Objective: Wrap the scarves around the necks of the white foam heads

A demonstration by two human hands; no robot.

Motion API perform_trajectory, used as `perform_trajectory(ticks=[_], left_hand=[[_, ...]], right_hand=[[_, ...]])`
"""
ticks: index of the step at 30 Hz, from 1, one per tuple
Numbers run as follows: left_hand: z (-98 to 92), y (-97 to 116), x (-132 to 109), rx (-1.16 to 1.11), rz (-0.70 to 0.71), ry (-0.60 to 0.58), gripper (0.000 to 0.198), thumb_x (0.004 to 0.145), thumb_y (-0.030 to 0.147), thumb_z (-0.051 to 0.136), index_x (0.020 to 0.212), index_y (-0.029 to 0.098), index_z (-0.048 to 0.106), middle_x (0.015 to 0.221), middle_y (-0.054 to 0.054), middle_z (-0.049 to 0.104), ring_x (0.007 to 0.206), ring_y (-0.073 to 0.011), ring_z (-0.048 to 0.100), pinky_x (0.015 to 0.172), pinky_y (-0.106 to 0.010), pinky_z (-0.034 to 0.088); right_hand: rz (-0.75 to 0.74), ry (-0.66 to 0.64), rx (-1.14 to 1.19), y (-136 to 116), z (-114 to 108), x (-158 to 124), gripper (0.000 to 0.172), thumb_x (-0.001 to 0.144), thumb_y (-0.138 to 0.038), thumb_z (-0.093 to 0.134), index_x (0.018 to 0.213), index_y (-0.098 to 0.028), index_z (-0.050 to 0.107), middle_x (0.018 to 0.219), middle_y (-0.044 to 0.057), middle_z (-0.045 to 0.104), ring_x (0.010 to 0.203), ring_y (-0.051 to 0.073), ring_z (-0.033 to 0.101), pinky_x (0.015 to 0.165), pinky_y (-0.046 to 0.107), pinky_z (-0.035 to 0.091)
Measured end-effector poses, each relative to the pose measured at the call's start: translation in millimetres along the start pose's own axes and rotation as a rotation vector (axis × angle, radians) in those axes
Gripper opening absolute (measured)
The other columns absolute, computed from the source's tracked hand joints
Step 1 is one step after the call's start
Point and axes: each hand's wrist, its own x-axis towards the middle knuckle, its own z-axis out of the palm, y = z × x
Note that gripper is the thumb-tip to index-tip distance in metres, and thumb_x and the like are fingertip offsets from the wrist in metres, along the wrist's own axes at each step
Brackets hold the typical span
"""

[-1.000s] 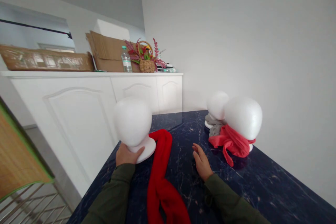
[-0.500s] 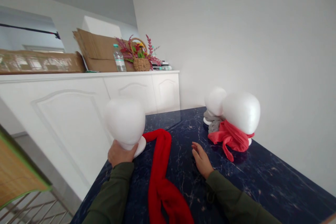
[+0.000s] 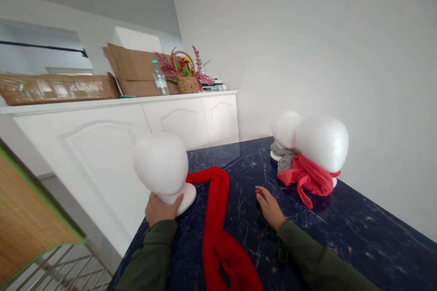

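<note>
My left hand (image 3: 161, 209) is wrapped round the neck of a white foam mannequin head (image 3: 161, 163), near its round base at the table's left edge. A long red scarf (image 3: 216, 209) lies folded on the table between my hands, one end running to behind that head's base. My right hand (image 3: 269, 207) rests on the table to the right of the scarf, fingers stretched out and holding nothing. Farther right stands a second mannequin head (image 3: 322, 142) with a coral-red scarf (image 3: 307, 176) wrapped about its neck. Behind it, a third mannequin head (image 3: 286, 128) wears a grey scarf (image 3: 284, 158).
The table (image 3: 246, 159) has a dark blue marbled top and meets a pale wall on the right. A white cabinet (image 3: 99, 145) beyond carries cardboard (image 3: 131, 70), a water bottle (image 3: 160, 79) and a flower basket (image 3: 187, 84). A metal rack (image 3: 73, 268) is at lower left.
The view has swung a little, shifting things rightward. The mannequin head in my left hand leans slightly more to the left, showing more of its base. My right hand stays on the table.
</note>
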Motion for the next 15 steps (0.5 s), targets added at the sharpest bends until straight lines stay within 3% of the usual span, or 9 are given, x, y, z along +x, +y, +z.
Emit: perform_trajectory(ticks=[5,9,15], left_hand=[[17.0,11,17,-0.063,-0.015,0.013,0.083,0.047,0.062,0.058,0.109,0.010,0.041,0.101,-0.016,0.056,0.095,-0.0351,0.053,0.077,-0.042,0.042],[25.5,18,29,-0.074,-0.018,-0.046,0.088,0.053,0.061,0.055,0.118,0.008,0.032,0.107,-0.019,0.053,0.098,-0.0367,0.051,0.078,-0.046,0.041],[32.5,19,31,-0.072,-0.023,-0.060,0.097,0.054,0.062,0.053,0.125,0.002,0.023,0.112,-0.025,0.047,0.102,-0.0411,0.045,0.079,-0.053,0.037]], right_hand=[[0.000,0.004,0.004,-2,1,0,0.032,0.075,-0.033,0.044,0.102,-0.019,0.055,0.101,0.007,0.059,0.096,0.019,0.054,0.088,0.035,0.040],[0.007,0.004,0.007,-1,2,1,0.031,0.075,-0.033,0.044,0.100,-0.019,0.056,0.100,0.007,0.059,0.095,0.019,0.055,0.087,0.035,0.041],[-0.046,0.017,-0.028,0,3,4,0.029,0.077,-0.029,0.042,0.100,-0.017,0.054,0.098,0.007,0.058,0.092,0.017,0.054,0.085,0.033,0.041]])
